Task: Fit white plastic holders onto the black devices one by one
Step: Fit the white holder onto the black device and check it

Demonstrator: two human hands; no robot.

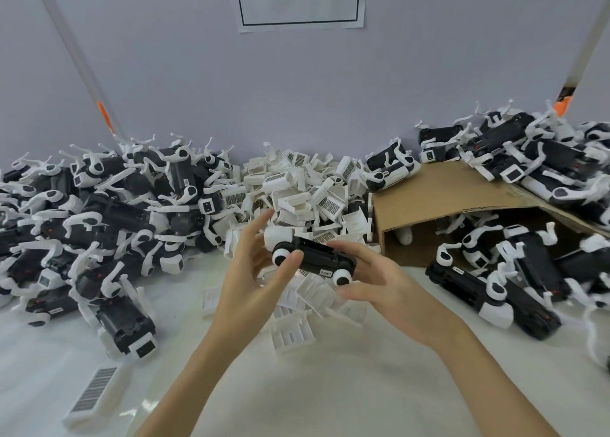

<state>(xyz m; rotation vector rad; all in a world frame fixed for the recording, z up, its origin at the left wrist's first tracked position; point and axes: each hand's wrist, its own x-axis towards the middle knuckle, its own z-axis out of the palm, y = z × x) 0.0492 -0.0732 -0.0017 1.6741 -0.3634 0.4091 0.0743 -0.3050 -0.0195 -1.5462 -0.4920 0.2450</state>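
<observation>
— Hands? Right hand (373, 281) grips black device (317, 256); left hand (251, 265) spread, thumb touching it.
— Position? Above worktop (313, 387), near white holders (303, 189); long axis left-right, white end leftward.

A black device (315, 255) with white round ends is held over a white table (297, 387), and the piled holders (307, 185) behind it are white, some marked with fine black grid patterns. A brown cardboard box (439, 202) is seen against a pale lilac wall (198, 73), where a white sign (302, 1) is printed in dark green.
</observation>
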